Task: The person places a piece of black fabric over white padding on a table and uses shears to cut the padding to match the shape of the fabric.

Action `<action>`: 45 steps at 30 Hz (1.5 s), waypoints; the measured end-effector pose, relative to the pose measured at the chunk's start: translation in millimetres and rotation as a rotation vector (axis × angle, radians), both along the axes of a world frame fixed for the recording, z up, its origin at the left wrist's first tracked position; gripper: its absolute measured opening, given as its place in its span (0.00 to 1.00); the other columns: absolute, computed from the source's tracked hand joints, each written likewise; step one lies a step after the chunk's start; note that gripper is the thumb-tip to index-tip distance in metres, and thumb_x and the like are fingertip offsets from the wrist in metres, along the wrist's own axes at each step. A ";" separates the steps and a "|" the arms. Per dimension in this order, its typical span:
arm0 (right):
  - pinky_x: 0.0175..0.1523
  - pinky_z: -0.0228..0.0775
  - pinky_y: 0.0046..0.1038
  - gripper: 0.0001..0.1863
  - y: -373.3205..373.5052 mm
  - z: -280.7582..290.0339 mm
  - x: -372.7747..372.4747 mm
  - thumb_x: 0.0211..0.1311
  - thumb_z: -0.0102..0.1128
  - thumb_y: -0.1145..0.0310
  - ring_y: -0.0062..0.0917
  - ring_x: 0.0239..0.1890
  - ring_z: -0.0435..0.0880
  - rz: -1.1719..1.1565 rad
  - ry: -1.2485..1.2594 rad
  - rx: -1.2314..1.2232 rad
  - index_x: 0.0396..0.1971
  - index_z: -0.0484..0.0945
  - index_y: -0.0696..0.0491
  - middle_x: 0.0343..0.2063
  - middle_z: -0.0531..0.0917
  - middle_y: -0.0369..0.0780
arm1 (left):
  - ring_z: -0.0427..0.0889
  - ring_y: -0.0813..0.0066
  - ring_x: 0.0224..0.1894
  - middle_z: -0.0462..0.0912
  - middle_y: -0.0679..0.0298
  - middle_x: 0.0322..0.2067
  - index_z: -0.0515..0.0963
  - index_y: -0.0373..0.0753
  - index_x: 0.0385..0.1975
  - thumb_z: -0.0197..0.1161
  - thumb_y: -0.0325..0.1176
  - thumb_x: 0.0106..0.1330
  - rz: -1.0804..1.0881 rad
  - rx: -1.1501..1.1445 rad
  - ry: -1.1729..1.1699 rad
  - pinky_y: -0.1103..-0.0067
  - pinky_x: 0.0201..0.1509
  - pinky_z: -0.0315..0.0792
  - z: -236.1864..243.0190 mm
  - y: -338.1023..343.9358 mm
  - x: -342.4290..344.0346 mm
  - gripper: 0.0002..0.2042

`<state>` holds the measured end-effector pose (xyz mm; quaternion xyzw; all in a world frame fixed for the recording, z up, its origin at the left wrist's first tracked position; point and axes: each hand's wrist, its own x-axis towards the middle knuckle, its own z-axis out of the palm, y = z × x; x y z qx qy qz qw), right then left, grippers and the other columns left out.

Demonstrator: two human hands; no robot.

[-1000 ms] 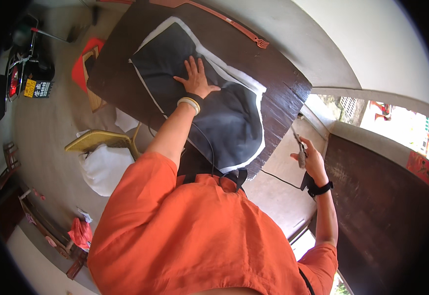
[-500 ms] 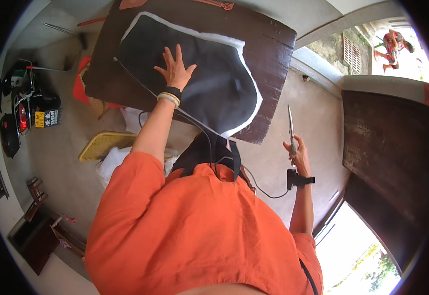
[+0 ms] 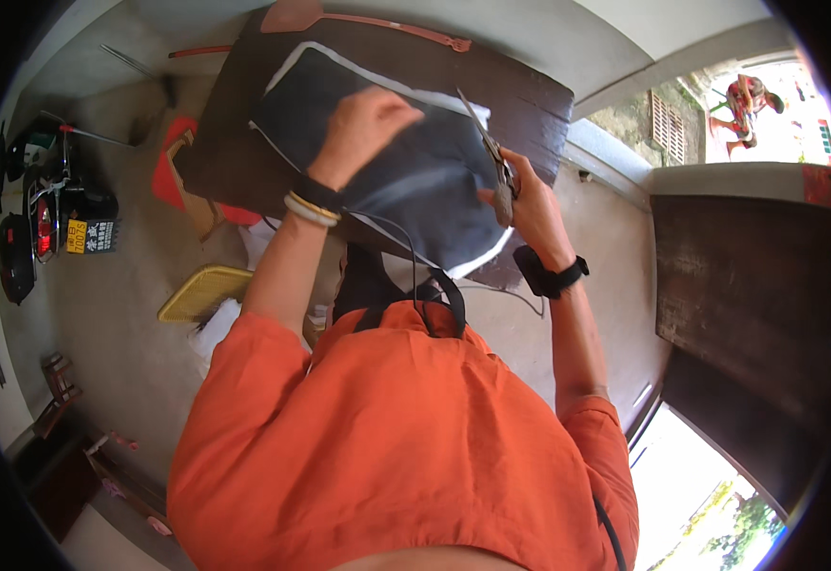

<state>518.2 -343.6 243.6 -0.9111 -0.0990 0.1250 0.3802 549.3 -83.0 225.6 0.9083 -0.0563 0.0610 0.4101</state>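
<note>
A piece of black fabric with a white edge lies spread on the dark wooden table. Over its upper middle hovers my left hand, slightly blurred, its fingers curled in and nothing visible in them. My right hand is closed around a pair of scissors at the fabric's right side. The long blades point up and away from me, over the table's right part. Whether the blades touch the fabric I cannot tell.
A reddish fly swatter lies along the table's far edge. Left of the table are a red stool-like thing, a yellow basket and a parked motorcycle. A cable runs by my right side. A person sits outside.
My left hand has lifted from lying spread on the fabric, and its fingers have curled. My right hand has brought the scissors up and left, from beside the table to over its right part.
</note>
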 end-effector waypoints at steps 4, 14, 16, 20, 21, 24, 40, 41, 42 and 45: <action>0.23 0.62 0.25 0.31 55.2 -12.9 33.6 0.46 0.68 0.62 0.21 0.17 0.73 -0.083 0.120 0.094 0.51 0.67 0.55 0.14 0.72 0.36 | 0.80 0.78 0.31 0.81 0.60 0.31 0.79 0.34 0.34 0.64 0.33 0.54 -0.444 -0.307 0.408 0.84 0.33 0.72 11.9 -11.4 -26.4 0.11; 0.22 0.56 0.19 0.30 117.2 -38.3 84.4 0.47 0.68 0.67 0.12 0.18 0.66 0.068 0.217 0.157 0.53 0.68 0.54 0.15 0.66 0.31 | 0.80 0.68 0.32 0.80 0.63 0.29 0.81 0.46 0.34 0.64 0.41 0.50 -0.427 -0.098 0.319 0.77 0.37 0.73 -60.0 60.6 12.6 0.13; 0.23 0.57 0.20 0.31 111.6 -40.8 94.3 0.48 0.67 0.67 0.14 0.19 0.66 0.097 0.332 0.113 0.53 0.67 0.52 0.15 0.66 0.32 | 0.78 0.64 0.28 0.78 0.62 0.25 0.81 0.46 0.30 0.62 0.39 0.52 -0.274 -0.041 0.188 0.71 0.33 0.71 -81.9 93.4 38.6 0.08; 0.25 0.59 0.22 0.29 95.1 -50.2 116.2 0.49 0.64 0.69 0.17 0.20 0.69 0.196 0.442 -0.045 0.54 0.66 0.51 0.16 0.70 0.34 | 0.78 0.61 0.34 0.79 0.61 0.27 0.81 0.45 0.29 0.60 0.36 0.54 -0.083 0.088 0.127 0.70 0.35 0.71 -99.9 133.1 90.7 0.06; 0.26 0.60 0.22 0.28 93.3 -54.5 122.4 0.50 0.62 0.69 0.18 0.21 0.70 0.214 0.465 -0.059 0.54 0.66 0.50 0.17 0.71 0.35 | 0.77 0.62 0.34 0.79 0.61 0.28 0.81 0.46 0.29 0.60 0.36 0.54 -0.069 0.113 0.085 0.71 0.37 0.71 -104.0 136.3 105.9 0.06; 0.29 0.62 0.21 0.27 85.2 -74.0 135.3 0.51 0.57 0.71 0.19 0.22 0.72 0.250 0.504 -0.125 0.54 0.66 0.50 0.20 0.75 0.37 | 0.76 0.63 0.36 0.78 0.63 0.28 0.81 0.47 0.29 0.61 0.36 0.54 -0.080 0.198 0.019 0.71 0.40 0.69 -116.4 130.1 129.0 0.06; 0.43 0.65 0.25 0.27 62.3 -89.4 163.4 0.48 0.52 0.74 0.26 0.37 0.76 0.312 0.772 -0.012 0.54 0.67 0.51 0.35 0.78 0.45 | 0.75 0.67 0.40 0.79 0.66 0.30 0.81 0.50 0.26 0.67 0.43 0.42 -0.509 0.618 0.454 0.66 0.49 0.56 -163.9 87.4 187.7 0.11; 0.43 0.65 0.25 0.27 61.3 -94.1 161.8 0.48 0.52 0.74 0.26 0.37 0.76 0.309 0.777 -0.010 0.54 0.67 0.51 0.35 0.78 0.45 | 0.76 0.67 0.39 0.80 0.65 0.30 0.81 0.49 0.27 0.66 0.44 0.44 -0.520 0.620 0.401 0.66 0.48 0.56 -164.7 85.2 187.4 0.11; 0.41 0.65 0.24 0.27 62.1 -100.5 158.7 0.48 0.53 0.74 0.24 0.36 0.75 0.300 0.708 0.020 0.54 0.67 0.51 0.34 0.77 0.43 | 0.76 0.67 0.38 0.80 0.64 0.30 0.81 0.48 0.27 0.65 0.44 0.45 -0.529 0.624 0.348 0.66 0.47 0.56 -164.9 85.0 188.0 0.11; 0.39 0.65 0.22 0.27 63.6 -109.2 162.8 0.49 0.54 0.73 0.20 0.33 0.72 0.289 0.706 0.092 0.54 0.67 0.51 0.32 0.76 0.39 | 0.77 0.65 0.38 0.80 0.62 0.30 0.81 0.46 0.30 0.62 0.44 0.49 -0.529 0.420 0.492 0.67 0.47 0.57 -165.0 89.3 198.4 0.12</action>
